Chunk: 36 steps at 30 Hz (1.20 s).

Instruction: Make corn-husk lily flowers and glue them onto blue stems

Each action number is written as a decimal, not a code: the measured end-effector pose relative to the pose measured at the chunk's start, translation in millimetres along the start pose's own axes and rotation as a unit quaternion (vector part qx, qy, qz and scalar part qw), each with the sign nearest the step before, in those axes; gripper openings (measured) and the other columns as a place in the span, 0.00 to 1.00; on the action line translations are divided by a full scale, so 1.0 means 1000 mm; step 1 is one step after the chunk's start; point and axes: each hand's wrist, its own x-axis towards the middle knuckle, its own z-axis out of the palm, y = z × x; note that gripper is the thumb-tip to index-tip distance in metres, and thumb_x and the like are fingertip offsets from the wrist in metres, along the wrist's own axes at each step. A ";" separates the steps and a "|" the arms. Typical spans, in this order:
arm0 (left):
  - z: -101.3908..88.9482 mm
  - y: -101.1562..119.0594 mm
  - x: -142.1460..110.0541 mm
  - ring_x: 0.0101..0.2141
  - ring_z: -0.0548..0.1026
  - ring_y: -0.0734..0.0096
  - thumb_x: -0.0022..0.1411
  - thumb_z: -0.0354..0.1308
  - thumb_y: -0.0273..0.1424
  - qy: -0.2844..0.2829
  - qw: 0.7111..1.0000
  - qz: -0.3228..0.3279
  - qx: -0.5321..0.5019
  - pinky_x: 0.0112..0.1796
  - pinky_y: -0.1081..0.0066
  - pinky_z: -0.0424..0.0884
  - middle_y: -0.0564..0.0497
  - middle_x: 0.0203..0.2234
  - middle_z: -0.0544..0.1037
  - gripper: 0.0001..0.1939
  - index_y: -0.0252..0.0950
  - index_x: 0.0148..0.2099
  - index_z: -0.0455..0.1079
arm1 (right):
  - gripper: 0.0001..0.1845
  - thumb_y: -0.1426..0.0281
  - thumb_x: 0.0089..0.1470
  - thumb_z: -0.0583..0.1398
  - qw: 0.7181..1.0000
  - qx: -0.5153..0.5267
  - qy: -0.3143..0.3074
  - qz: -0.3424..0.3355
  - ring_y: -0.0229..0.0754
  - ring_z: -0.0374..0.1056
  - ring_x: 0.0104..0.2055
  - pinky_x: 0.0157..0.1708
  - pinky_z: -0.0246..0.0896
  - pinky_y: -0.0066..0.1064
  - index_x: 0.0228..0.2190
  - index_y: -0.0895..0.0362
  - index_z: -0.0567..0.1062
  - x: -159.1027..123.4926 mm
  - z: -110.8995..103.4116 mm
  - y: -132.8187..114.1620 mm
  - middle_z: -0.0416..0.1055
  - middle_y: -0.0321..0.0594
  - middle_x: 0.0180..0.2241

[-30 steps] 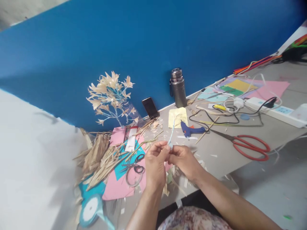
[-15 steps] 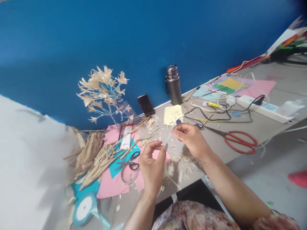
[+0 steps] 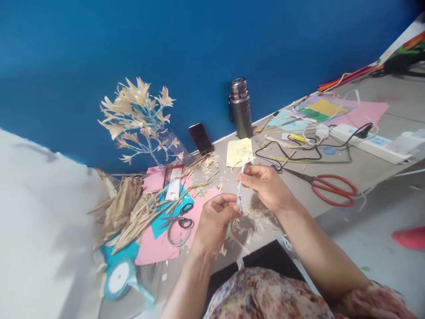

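Both hands hold a thin light-blue stem (image 3: pixel 239 186) with a small pale leaf at its top, above the grey table (image 3: pixel 361 177). My left hand (image 3: pixel 214 221) pinches the stem's lower end with thumb and fingers. Higher up, my right hand (image 3: pixel 265 186) pinches the same stem near its middle. A craft tree (image 3: pixel 139 115) with blue branches and straw-coloured leaves stands at the back left against the blue wall.
Dried straw leaves (image 3: pixel 133 212), pink and teal paper and small black scissors (image 3: pixel 181 217) lie left of my hands. Red scissors (image 3: pixel 328 188), black cables, a power strip (image 3: pixel 372 144), a yellow note (image 3: pixel 238 153), a steel flask (image 3: pixel 241 108) and a phone (image 3: pixel 200 138) lie behind and to the right.
My hands were close together a second ago; the right hand has slid up the stem and away from the left, and the stem now stands more upright.
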 end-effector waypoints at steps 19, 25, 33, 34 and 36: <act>-0.006 0.006 0.002 0.15 0.58 0.86 0.41 0.73 0.28 0.035 0.992 -0.058 -0.102 0.15 0.84 0.45 0.57 0.16 0.70 0.18 0.35 0.27 0.65 | 0.17 0.67 0.38 0.76 0.964 0.237 0.042 0.111 0.29 0.57 0.23 0.21 0.49 0.22 0.31 0.57 0.81 0.003 -0.026 0.024 0.71 0.33 0.27; -0.018 0.014 0.001 0.16 0.58 0.86 0.43 0.72 0.27 0.057 0.993 -0.022 -0.102 0.14 0.85 0.46 0.58 0.18 0.69 0.17 0.34 0.26 0.64 | 0.18 0.62 0.39 0.76 0.980 0.178 0.023 0.090 0.30 0.54 0.22 0.21 0.43 0.26 0.25 0.58 0.76 -0.004 -0.016 0.017 0.69 0.33 0.23; -0.024 0.010 -0.006 0.15 0.58 0.86 0.42 0.73 0.28 0.054 0.992 -0.031 -0.111 0.14 0.85 0.45 0.57 0.18 0.70 0.17 0.35 0.27 0.65 | 0.32 0.50 0.51 0.67 0.980 0.186 0.042 0.063 0.31 0.44 0.16 0.19 0.38 0.28 0.16 0.53 0.56 -0.008 -0.009 0.023 0.49 0.26 0.11; -0.024 0.009 -0.006 0.15 0.58 0.87 0.42 0.73 0.28 0.048 0.991 -0.034 -0.116 0.14 0.85 0.45 0.57 0.18 0.70 0.17 0.35 0.27 0.65 | 0.32 0.50 0.52 0.67 0.982 0.173 0.052 0.058 0.31 0.45 0.16 0.19 0.38 0.28 0.15 0.53 0.57 -0.008 -0.008 0.024 0.50 0.26 0.11; -0.023 0.009 -0.005 0.15 0.57 0.87 0.43 0.73 0.28 0.038 0.991 -0.041 -0.124 0.14 0.85 0.45 0.57 0.18 0.71 0.17 0.34 0.27 0.65 | 0.26 0.50 0.52 0.68 0.988 0.130 0.067 0.046 0.32 0.50 0.18 0.19 0.41 0.28 0.18 0.55 0.67 -0.008 -0.005 0.026 0.60 0.31 0.14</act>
